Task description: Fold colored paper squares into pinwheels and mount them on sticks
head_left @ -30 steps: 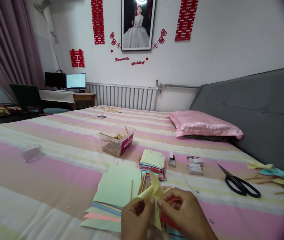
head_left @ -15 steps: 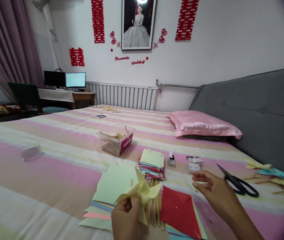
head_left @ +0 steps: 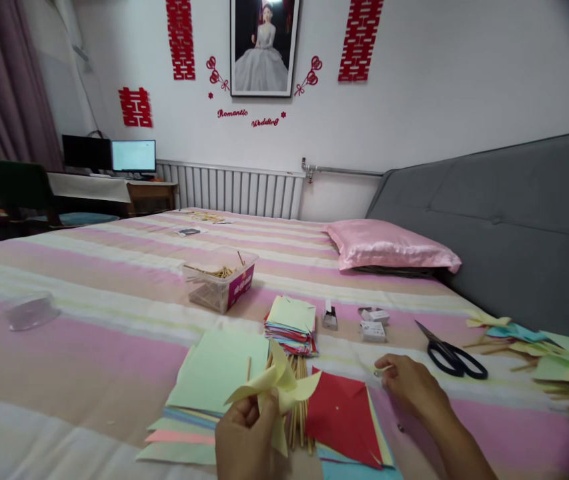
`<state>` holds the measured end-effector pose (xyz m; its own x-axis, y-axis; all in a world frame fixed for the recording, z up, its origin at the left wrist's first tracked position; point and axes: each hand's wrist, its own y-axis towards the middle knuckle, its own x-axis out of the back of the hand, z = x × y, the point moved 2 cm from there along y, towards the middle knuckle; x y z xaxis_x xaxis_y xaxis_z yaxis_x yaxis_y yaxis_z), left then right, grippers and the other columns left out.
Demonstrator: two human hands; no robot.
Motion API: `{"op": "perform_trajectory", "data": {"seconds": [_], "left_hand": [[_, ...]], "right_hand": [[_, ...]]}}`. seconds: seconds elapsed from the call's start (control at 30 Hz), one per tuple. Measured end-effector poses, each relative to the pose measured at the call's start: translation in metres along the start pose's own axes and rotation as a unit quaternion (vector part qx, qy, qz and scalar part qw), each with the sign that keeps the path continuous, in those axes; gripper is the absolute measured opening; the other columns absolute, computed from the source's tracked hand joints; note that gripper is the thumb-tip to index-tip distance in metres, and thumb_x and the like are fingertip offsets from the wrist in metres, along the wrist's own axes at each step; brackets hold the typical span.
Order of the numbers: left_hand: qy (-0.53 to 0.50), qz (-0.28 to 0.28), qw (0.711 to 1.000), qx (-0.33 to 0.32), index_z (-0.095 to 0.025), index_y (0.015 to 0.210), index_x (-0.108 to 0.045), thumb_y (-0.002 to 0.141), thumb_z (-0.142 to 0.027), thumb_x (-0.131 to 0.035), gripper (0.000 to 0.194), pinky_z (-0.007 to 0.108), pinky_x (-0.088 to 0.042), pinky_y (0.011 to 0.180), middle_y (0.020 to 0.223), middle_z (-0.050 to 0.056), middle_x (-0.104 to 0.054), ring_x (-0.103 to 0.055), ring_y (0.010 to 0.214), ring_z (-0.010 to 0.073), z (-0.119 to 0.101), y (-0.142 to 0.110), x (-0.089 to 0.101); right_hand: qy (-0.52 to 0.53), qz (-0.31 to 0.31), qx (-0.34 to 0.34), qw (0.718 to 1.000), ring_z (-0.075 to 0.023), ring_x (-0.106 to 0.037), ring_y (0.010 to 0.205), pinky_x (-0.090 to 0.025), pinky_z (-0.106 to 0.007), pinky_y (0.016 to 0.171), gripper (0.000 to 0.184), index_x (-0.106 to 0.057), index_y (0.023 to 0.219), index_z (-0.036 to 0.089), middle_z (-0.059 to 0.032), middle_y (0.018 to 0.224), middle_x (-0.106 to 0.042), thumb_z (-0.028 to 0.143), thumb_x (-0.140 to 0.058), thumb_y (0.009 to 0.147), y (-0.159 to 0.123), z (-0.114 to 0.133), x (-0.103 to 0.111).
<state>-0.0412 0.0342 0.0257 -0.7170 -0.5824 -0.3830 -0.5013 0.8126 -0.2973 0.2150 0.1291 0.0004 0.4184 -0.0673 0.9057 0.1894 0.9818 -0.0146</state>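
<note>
My left hand (head_left: 247, 433) is closed on a pale yellow paper pinwheel (head_left: 284, 381), its folded blades spread above my thumb. Behind it lie a fanned stack of light green paper sheets (head_left: 219, 363) and a bundle of thin wooden sticks (head_left: 297, 427). On the bed to the right, the fingertips of my right hand (head_left: 409, 383) are pinched together at the bedspread. A tiny shiny piece (head_left: 377, 373) shows at those fingertips, too small to name. Red paper squares (head_left: 339, 413) lie between my hands, on top of other colours.
Black-handled scissors (head_left: 451, 357) lie right of my right hand, with several paper pinwheels (head_left: 554, 353) beyond. Farther back are small white boxes (head_left: 373, 330), a stack of coloured squares (head_left: 291, 320), a clear tub (head_left: 221, 287) of sticks and a pink pillow (head_left: 389, 247).
My right hand has come down to the bedspread and its fingers have closed at the tiny shiny piece. My left hand keeps the pinwheel. The whole view has shifted slightly.
</note>
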Motion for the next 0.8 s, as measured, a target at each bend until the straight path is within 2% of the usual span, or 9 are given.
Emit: {"op": "perform_trajectory", "data": {"seconds": [0.17,0.27,0.4,0.5,0.63,0.8], "left_hand": [[0.012,0.010,1.000,-0.009,-0.009,0.063,-0.069,0.049,-0.020,-0.075,0.018,0.024,-0.048,0.051,0.047,0.004,-0.068,-0.064,0.050,0.0188,-0.001,-0.001,-0.001],[0.005,0.005,1.000,-0.012,-0.009,0.063,-0.069,0.050,-0.018,-0.074,0.017,0.024,-0.048,0.050,0.046,0.004,-0.068,-0.064,0.049,0.0189,-0.001,-0.001,-0.001],[0.011,0.001,1.000,-0.016,-0.009,0.064,-0.069,0.048,-0.019,-0.076,0.020,0.024,-0.047,0.047,0.046,0.004,-0.068,-0.064,0.048,0.0199,0.000,0.000,-0.001],[0.008,0.006,1.000,-0.016,-0.009,0.063,-0.070,0.047,-0.019,-0.076,0.020,0.024,-0.046,0.046,0.045,0.004,-0.067,-0.064,0.048,0.0197,0.000,0.000,-0.001],[0.000,0.006,1.000,-0.010,-0.008,0.062,-0.070,0.047,-0.020,-0.077,0.021,0.024,-0.047,0.048,0.043,0.004,-0.066,-0.063,0.048,0.0196,0.000,-0.002,-0.003],[0.002,0.011,1.000,-0.013,-0.007,0.064,-0.070,0.046,-0.024,-0.078,0.026,0.025,-0.048,0.048,0.044,0.005,-0.067,-0.064,0.047,0.0199,0.001,-0.002,-0.003]], "right_hand": [[-0.017,0.016,-0.006,1.000,-0.0210,-0.066,0.076,-0.039,-0.024,0.054,0.024,-0.066,0.082,0.024,-0.0059,0.082,-0.072,0.019,-0.052,0.064,-0.006,0.003,0.008],[-0.031,0.048,-0.010,0.998,-0.0203,-0.065,0.062,-0.035,-0.024,0.048,0.014,-0.062,0.068,0.024,-0.0026,0.066,-0.070,0.020,-0.060,0.054,-0.016,0.002,0.015],[-0.045,0.096,-0.006,0.994,-0.0200,-0.062,0.052,-0.033,-0.025,0.043,0.018,-0.055,0.056,0.023,-0.0003,0.060,-0.068,0.015,-0.064,0.043,-0.027,-0.001,0.016],[-0.041,0.124,0.008,0.991,-0.0177,-0.060,0.047,-0.033,-0.024,0.041,0.018,-0.057,0.055,0.021,-0.0009,0.059,-0.067,0.009,-0.059,0.043,-0.028,0.000,0.009],[-0.035,0.143,0.036,0.988,-0.0156,-0.059,0.043,-0.032,-0.023,0.041,0.015,-0.055,0.047,0.019,-0.0010,0.048,-0.064,0.004,-0.053,0.046,-0.024,0.003,-0.001],[-0.057,0.099,0.055,0.992,-0.0182,-0.058,0.046,-0.027,-0.024,0.040,0.015,-0.053,0.046,0.019,-0.0054,0.052,-0.065,0.005,-0.051,0.050,-0.020,0.002,-0.003]]}}
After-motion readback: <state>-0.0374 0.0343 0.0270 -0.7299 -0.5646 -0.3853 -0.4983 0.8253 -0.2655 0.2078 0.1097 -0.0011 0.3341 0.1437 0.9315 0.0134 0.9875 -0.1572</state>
